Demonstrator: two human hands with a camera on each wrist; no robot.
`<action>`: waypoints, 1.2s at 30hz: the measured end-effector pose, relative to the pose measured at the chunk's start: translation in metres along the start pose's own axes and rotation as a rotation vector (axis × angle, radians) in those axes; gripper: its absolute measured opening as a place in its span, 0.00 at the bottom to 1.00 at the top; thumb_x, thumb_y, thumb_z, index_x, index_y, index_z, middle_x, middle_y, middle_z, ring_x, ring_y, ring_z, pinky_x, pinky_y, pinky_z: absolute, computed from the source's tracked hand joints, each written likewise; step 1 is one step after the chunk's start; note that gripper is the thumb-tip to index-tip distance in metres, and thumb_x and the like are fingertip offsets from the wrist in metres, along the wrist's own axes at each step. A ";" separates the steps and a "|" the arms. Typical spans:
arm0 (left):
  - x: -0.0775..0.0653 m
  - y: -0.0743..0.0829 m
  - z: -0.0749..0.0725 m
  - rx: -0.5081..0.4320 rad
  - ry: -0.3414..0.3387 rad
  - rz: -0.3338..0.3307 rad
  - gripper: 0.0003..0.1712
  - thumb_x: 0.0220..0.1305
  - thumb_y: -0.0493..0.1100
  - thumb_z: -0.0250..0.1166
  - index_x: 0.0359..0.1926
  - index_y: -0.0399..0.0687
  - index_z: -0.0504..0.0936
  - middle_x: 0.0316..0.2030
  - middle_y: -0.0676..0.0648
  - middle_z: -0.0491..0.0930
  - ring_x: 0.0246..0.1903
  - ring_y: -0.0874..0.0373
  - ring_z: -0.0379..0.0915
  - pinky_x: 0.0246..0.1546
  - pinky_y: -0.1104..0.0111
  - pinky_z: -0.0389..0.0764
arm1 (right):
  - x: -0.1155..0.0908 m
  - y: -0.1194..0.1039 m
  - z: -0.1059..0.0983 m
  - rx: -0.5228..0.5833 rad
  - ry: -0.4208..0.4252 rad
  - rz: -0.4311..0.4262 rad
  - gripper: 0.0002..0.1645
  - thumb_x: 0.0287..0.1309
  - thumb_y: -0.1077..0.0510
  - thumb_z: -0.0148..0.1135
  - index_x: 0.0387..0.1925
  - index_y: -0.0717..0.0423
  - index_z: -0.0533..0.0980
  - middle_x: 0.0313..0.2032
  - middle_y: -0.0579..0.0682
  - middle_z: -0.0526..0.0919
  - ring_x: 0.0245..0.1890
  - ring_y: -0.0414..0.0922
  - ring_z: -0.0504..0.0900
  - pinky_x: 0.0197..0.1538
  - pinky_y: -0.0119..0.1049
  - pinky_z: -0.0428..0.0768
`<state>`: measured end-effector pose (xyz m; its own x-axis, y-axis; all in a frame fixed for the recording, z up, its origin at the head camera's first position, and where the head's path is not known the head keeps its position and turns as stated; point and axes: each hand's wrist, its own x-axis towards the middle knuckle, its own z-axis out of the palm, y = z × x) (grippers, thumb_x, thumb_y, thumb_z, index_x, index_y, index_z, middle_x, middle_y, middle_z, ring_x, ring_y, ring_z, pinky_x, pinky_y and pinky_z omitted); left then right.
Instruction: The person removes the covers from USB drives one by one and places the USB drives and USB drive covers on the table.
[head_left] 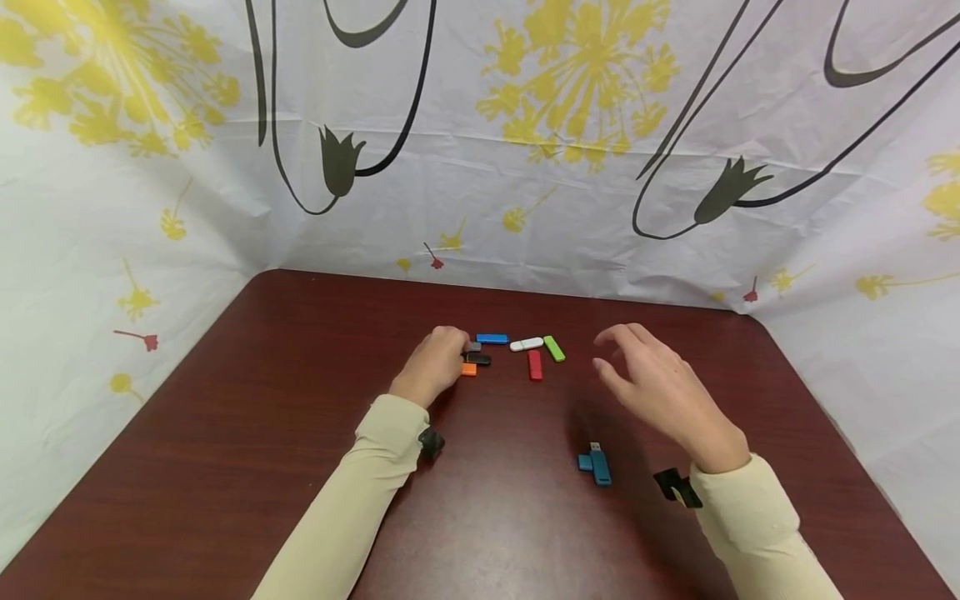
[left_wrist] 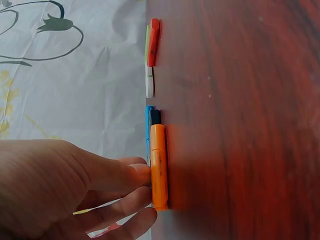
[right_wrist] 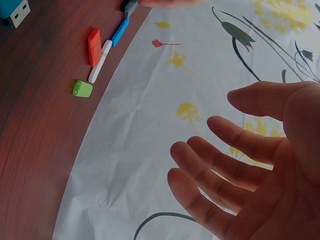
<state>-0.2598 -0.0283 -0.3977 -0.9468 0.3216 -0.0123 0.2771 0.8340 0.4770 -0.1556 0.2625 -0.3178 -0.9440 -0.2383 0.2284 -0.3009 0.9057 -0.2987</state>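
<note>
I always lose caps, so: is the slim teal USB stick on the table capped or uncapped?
Uncapped: the slim teal USB stick shows its bare metal connector; a small teal block beside it may be the cap.

A screened-off tabletop spot, its wider room impossible to tell: a glossy, dark reddish-brown wood-grain table with rounded corners (head_left: 495,475) stands enclosed behind and at both sides by wrinkled white sheeting (head_left: 450,175) printed with yellow flowers (head_left: 585,75).
</note>
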 end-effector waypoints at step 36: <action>-0.008 0.010 -0.033 0.040 0.135 0.080 0.12 0.76 0.39 0.66 0.54 0.37 0.87 0.49 0.41 0.84 0.48 0.49 0.77 0.52 0.60 0.86 | 0.000 -0.002 -0.001 0.018 0.014 -0.024 0.18 0.75 0.55 0.65 0.60 0.56 0.77 0.58 0.58 0.81 0.51 0.54 0.84 0.49 0.59 0.85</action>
<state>-0.2546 -0.0373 -0.3642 -0.9340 0.3268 0.1442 0.3564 0.8260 0.4366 -0.1552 0.2607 -0.3163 -0.9346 -0.2545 0.2484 -0.3255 0.8934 -0.3098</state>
